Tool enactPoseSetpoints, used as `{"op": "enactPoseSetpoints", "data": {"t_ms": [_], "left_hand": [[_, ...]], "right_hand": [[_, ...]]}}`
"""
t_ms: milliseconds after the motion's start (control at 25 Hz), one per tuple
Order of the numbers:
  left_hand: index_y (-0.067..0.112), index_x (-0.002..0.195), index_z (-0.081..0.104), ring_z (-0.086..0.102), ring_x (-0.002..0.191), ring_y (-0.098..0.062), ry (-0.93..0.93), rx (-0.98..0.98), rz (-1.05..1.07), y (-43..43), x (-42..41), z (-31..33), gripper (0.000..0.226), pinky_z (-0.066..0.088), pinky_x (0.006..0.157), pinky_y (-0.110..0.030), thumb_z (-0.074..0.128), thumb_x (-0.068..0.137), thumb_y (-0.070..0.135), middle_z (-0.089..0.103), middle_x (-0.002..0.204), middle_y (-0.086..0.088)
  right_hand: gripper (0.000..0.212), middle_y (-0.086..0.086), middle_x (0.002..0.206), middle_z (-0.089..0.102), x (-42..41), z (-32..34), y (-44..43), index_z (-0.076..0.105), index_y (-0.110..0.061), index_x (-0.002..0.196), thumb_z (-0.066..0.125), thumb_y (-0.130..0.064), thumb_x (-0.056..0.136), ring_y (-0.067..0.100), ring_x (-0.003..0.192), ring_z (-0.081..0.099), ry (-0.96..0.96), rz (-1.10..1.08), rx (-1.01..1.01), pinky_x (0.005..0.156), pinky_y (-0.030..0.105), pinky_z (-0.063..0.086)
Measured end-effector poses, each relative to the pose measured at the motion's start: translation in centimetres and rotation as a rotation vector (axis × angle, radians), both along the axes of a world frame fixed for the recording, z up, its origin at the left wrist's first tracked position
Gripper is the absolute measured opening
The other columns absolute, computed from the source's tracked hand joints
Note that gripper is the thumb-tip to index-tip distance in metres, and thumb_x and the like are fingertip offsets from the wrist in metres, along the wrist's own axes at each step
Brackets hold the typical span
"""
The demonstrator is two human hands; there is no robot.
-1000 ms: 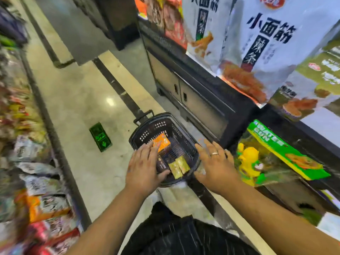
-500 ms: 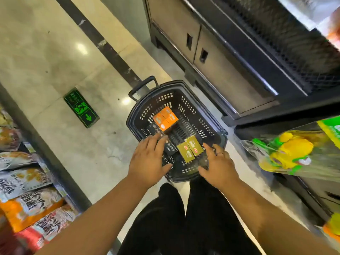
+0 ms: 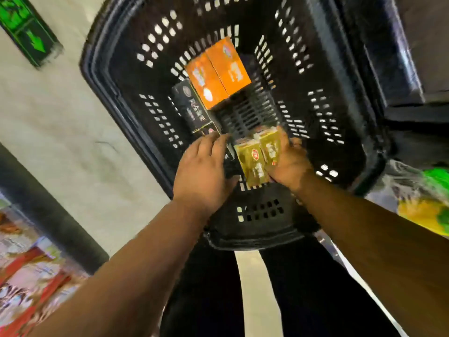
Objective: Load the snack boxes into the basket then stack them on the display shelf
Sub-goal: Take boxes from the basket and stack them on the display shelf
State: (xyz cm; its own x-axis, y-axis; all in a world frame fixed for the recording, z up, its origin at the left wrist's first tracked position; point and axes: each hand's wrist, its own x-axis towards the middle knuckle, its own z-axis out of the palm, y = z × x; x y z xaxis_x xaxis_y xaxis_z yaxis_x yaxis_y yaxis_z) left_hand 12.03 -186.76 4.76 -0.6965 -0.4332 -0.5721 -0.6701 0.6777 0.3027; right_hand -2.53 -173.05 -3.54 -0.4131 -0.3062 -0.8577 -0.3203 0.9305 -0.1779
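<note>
Basket [image 3: 90, 76] loaded | gripping gold boxes [image 3: 260, 156] with right hand [image 3: 290, 166] | touching black box [image 3: 204, 128] with left hand [image 3: 204, 173], grip unclear | shelving pending

Green floor sign [image 3: 26, 30], upper left: an arrow pointing down the frame; its other mark is cut off at the edge. Black box [image 3: 192, 108]: a round emblem above a column of pale characters, too blurred to read. Gold boxes [image 3: 252, 164]: a red oval logo on each, lettering illegible. Orange boxes [image 3: 218, 74] and snack bags [image 3: 24, 283], lower left: print blurred beyond reading.
</note>
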Motion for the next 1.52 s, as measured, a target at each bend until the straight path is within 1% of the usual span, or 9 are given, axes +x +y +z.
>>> {"op": "enactPoseSetpoints", "data": {"t_ms": [200,480,640,800,960,1160,1280,1400,1520], "left_hand": [[0.012,0.147,0.036,0.038,0.136,-0.031,0.007,0.009,0.08,1.8,0.4,-5.2,0.082,0.025,0.115,-0.038,0.072,0.08,0.043,0.04,0.149,-0.011],[0.016,0.148,0.036,0.037,0.135,-0.029,-0.03,0.076,0.104,1.5,-0.2,-6.1,0.078,0.024,0.115,-0.036,0.071,0.082,0.039,0.041,0.148,-0.009],[0.019,0.149,0.032,0.034,0.136,-0.029,-0.087,0.166,0.14,0.7,-1.3,-4.4,0.074,0.024,0.114,-0.035,0.067,0.087,0.037,0.035,0.151,-0.006],[0.021,0.152,0.024,0.032,0.138,-0.03,-0.116,0.232,0.028,-0.8,-2.5,-2.3,0.077,0.026,0.114,-0.037,0.061,0.09,0.047,0.032,0.152,-0.006],[0.023,0.152,0.024,0.038,0.137,-0.026,-0.1,0.392,0.052,-2.6,-2.9,-0.3,0.095,0.033,0.113,-0.043,0.06,0.077,0.069,0.036,0.152,-0.003],[0.029,0.135,0.049,0.069,0.097,-0.005,-0.114,0.844,0.462,-4.3,-2.6,1.4,0.088,0.055,0.093,-0.034,0.08,0.062,0.066,0.072,0.108,0.012],[0.026,0.131,0.048,0.065,0.089,0.0,-0.086,0.681,0.455,-4.6,-2.2,1.4,0.07,0.052,0.079,-0.02,0.074,0.075,0.057,0.065,0.098,0.02],[0.025,0.134,0.043,0.066,0.099,-0.012,-0.044,0.548,0.556,-5.2,-1.4,1.0,0.077,0.055,0.089,-0.037,0.072,0.074,0.063,0.066,0.111,0.013],[0.026,0.132,0.043,0.062,0.109,-0.016,0.046,0.374,0.534,-5.9,-1.4,0.2,0.078,0.053,0.094,-0.04,0.07,0.073,0.068,0.064,0.121,0.008]], "right_hand": [[0.104,0.02,0.16,0.009,-0.3,-8.0,-0.2,-0.019,-0.04,0.15,0.065,-0.041,0.088,0.038,0.14,0.032,-0.031,-0.023,0.053,0.114,0.046,0.032],[0.117,0.016,0.159,0.015,-0.8,-7.6,0.2,-0.017,-0.041,0.151,0.076,-0.023,0.082,0.03,0.131,0.047,-0.034,-0.141,-0.048,0.103,0.038,0.045],[0.097,0.003,0.128,0.053,-1.2,-3.1,0.5,0.022,-0.026,0.147,0.082,-0.027,0.071,0.025,0.112,0.058,0.076,-0.293,-0.202,0.095,0.043,0.049],[0.088,0.005,0.137,0.042,-2.0,3.8,0.8,0.037,-0.021,0.145,0.083,-0.03,0.07,0.013,0.111,0.047,0.17,-0.215,-0.329,0.095,0.029,0.044],[0.071,-0.014,0.115,0.058,-3.9,9.0,0.1,0.048,-0.026,0.132,0.083,-0.008,0.073,0.004,0.101,0.06,-0.217,-0.471,-0.426,0.085,0.009,0.045],[0.058,0.004,0.116,0.069,-3.7,10.0,-1.3,0.057,-0.015,0.126,0.075,-0.002,0.072,0.014,0.098,0.07,-0.639,-0.768,-0.476,0.078,0.028,0.056],[0.048,0.011,0.12,0.067,-2.6,8.5,-2.3,0.062,-0.015,0.121,0.074,-0.021,0.076,0.024,0.107,0.066,-0.702,-1.097,-0.46,0.09,0.038,0.053],[0.048,0.01,0.123,0.066,-1.3,4.8,-2.1,0.06,-0.019,0.126,0.059,-0.048,0.087,0.029,0.115,0.061,-0.642,-1.477,-0.344,0.099,0.046,0.046],[0.054,0.008,0.126,0.056,2.0,0.9,-1.7,0.043,-0.017,0.141,0.06,-0.034,0.092,0.024,0.111,0.057,-0.316,-1.048,-0.033,0.095,0.038,0.047]]}}
